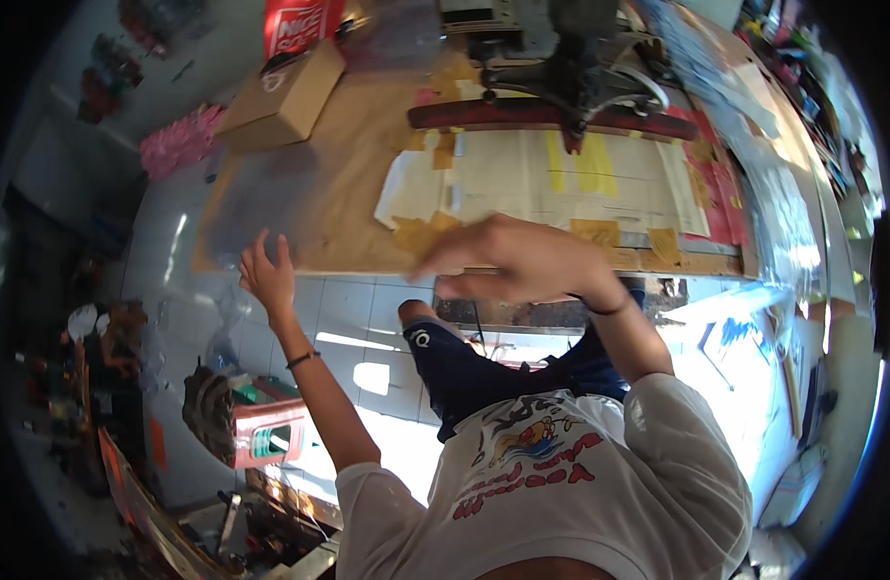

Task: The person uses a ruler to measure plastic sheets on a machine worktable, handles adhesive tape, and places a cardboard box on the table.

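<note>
My left hand point(269, 277) is by the table's front left corner, its fingers spread and nothing visible in them. Just beyond its fingertips lies a smoky see-through plastic sheet point(269, 193); whether they touch it I cannot tell. My right hand point(513, 253), blurred by motion, hovers over the front edge with fingers stretched to the left and the thumb apart. Beneath and beyond it, pale paper point(508, 179) is taped down with brown and yellow tape. Across the paper's far side runs a long dark red bar point(648, 123), attached to a dark metal press point(580, 72).
An open cardboard box point(295, 101) stands at the far left of the wooden table point(353, 208), with a red bag point(300, 24) behind it. Clear plastic sheeting point(778, 188) hangs along the right. A red and green plastic stool point(271, 430) stands on the tiled floor at left.
</note>
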### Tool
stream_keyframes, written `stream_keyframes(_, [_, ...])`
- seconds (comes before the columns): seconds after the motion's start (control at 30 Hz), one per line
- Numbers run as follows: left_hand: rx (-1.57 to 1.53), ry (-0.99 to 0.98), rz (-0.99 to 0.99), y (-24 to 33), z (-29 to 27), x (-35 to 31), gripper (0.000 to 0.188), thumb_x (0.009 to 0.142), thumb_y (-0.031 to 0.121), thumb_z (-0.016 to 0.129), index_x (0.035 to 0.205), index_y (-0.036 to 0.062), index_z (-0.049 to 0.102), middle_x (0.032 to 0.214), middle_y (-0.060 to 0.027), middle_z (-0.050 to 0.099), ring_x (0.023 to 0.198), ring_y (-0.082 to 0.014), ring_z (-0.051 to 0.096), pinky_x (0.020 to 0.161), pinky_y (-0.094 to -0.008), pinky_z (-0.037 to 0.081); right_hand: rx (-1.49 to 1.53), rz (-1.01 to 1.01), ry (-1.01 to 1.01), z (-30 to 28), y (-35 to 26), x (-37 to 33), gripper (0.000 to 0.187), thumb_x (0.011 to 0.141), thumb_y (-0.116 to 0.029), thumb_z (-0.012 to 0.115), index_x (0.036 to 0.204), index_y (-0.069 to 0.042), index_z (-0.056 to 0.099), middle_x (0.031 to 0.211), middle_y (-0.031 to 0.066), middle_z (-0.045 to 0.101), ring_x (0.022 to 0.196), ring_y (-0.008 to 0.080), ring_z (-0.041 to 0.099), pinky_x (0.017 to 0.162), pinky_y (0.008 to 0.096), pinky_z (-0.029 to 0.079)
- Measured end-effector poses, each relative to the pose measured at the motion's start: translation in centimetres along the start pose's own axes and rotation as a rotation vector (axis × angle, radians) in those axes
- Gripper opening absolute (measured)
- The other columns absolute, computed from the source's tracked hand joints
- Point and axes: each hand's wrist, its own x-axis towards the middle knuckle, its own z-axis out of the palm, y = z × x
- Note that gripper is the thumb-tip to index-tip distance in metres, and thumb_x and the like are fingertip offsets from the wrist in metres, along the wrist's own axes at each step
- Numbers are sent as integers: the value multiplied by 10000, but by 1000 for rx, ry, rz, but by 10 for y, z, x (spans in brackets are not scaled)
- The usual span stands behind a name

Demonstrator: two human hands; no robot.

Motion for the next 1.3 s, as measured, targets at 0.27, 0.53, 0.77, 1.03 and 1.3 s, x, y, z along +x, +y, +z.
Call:
stream_keyframes(0.27, [209,4,57,-33,20,15,536,948,593,497,1366,270,584,1398,-111,527,1332,-295,445,1081,-588,248,-721,926,1014,-137,-47,-330,258,943,-112,626,1174,-10,677,1137,159,702,1100,250,661,963,361,499])
stream_keyframes(0.53, [-299,411,194,127,-22,-33,308,952,216,606,1210,47,616,1188,-147,631,1088,-329,598,925,-443,442,-1310,1467,754,-149,-28,-438,612,874,-567,643,1277,-107,626,1440,146,511,1340,361,465,1095,446,386])
stream_keyframes(0.77, [-995,190,572,313,-25,-162,236,887,-8,605,1122,-4,592,940,-118,610,833,-249,604,829,-394,476,-1550,1708,1020,-177,-30,-517,735,800,-618,723,1186,1,641,1184,264,645,1111,388,625,975,440,470])
stream_keyframes(1.03, [-1191,-448,1182,445,-32,-248,277,864,26,670,1137,50,628,824,-73,609,784,-239,618,742,-368,497,-1236,1777,1075,-215,-46,-590,852,640,-666,823,1060,55,651,1005,252,698,972,362,684,832,421,531])
stream_keyframes(1.3, [-1052,-687,1579,609,3,-331,457,873,205,716,1251,-9,574,1277,-182,591,1227,-320,566,1036,-424,455,-1452,1874,918,-197,-27,-527,667,899,-480,642,1314,30,532,1191,272,594,1155,418,568,947,490,452])
